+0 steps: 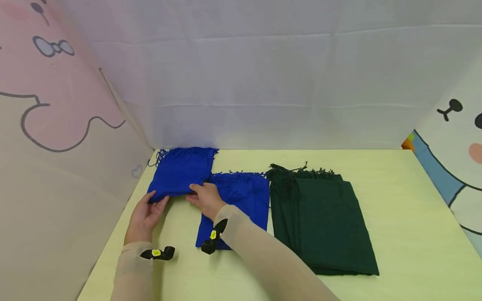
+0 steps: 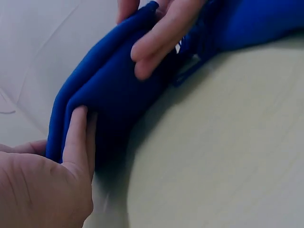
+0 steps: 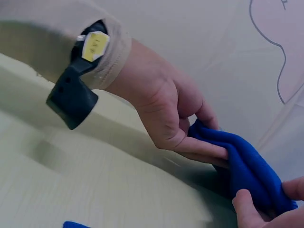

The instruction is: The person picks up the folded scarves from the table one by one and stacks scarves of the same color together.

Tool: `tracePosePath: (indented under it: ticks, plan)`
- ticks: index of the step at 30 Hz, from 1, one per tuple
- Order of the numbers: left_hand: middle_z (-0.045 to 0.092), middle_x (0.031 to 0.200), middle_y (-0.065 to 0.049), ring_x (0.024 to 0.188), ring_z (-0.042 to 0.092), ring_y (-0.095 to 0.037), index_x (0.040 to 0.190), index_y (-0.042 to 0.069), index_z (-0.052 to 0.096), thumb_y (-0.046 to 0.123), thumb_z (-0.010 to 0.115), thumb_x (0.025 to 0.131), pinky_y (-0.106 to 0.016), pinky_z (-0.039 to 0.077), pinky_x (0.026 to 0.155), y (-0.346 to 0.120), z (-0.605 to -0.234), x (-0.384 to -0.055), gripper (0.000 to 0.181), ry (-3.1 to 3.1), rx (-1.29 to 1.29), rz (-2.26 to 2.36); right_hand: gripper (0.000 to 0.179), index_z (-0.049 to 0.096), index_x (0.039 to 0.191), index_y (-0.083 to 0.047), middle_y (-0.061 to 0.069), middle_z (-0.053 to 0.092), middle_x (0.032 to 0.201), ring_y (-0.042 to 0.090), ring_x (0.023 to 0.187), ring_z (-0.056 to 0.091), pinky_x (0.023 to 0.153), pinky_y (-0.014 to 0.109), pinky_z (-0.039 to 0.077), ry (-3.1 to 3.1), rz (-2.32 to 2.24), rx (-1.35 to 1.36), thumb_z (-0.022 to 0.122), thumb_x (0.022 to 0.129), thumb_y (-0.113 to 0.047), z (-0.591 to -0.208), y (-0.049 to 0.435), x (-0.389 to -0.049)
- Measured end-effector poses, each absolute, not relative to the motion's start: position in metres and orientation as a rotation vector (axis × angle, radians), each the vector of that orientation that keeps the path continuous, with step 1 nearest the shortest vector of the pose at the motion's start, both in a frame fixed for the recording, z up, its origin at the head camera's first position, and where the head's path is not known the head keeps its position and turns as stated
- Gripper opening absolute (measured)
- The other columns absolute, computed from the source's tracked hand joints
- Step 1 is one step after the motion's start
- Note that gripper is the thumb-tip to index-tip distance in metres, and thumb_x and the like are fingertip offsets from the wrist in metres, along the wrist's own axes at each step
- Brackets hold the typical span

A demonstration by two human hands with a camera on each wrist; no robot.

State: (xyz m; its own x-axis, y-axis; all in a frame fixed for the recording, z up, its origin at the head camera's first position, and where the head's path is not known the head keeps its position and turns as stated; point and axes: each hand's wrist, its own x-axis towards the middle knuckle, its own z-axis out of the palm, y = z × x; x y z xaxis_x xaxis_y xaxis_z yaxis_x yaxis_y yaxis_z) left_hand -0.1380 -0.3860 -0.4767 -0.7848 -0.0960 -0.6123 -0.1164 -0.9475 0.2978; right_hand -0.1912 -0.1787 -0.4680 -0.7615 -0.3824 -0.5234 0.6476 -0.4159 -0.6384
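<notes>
A blue fringed scarf (image 1: 181, 171) lies folded at the back left of the table, its fringe toward the wall and its near edge lifted. My left hand (image 1: 144, 216) pinches the near left corner, thumb on top and fingers beneath. At the near right corner my right hand (image 1: 206, 199) grips the same edge in the same manner. In the left wrist view the folded layers of the scarf (image 2: 102, 85) show between both hands. Under and beside my right forearm lies another blue fringed cloth (image 1: 248, 198), partly hidden by that arm.
A dark green fringed scarf (image 1: 331, 225) lies folded right of the blue cloth. The pale yellow table (image 1: 406, 217) meets a white cloth wall (image 1: 263, 92) at the back. Cloth side walls with printed cartoon figures stand left and right.
</notes>
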Motion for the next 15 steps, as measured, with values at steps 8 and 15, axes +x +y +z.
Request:
tracePosePath:
  ticks: [8,15]
  plan:
    - [0.071,0.096,-0.020,0.093,0.072,-0.031,0.142,0.018,0.033,0.010,0.060,0.100,-0.039,0.056,0.091,-0.370,-0.458,-0.136,0.051,0.852,-0.939,2.918,0.086,0.004,0.160,-0.006,0.027,0.051,0.138,0.037,0.104,0.068,0.084,0.036,0.059,1.074,-2.214,0.392,0.062,0.097,0.000,-0.463,-0.165,-0.202]
    - [0.073,0.099,-0.015,0.090,0.074,-0.025,0.136,0.012,0.040,0.009,0.060,0.100,-0.036,0.056,0.089,-0.362,-0.450,-0.132,0.041,1.071,-0.745,2.989,0.085,0.009,0.160,-0.009,0.021,0.056,0.133,0.031,0.102,0.069,0.084,0.033,0.059,1.105,-2.241,0.313,0.064,0.096,-0.002,-0.449,-0.155,-0.207]
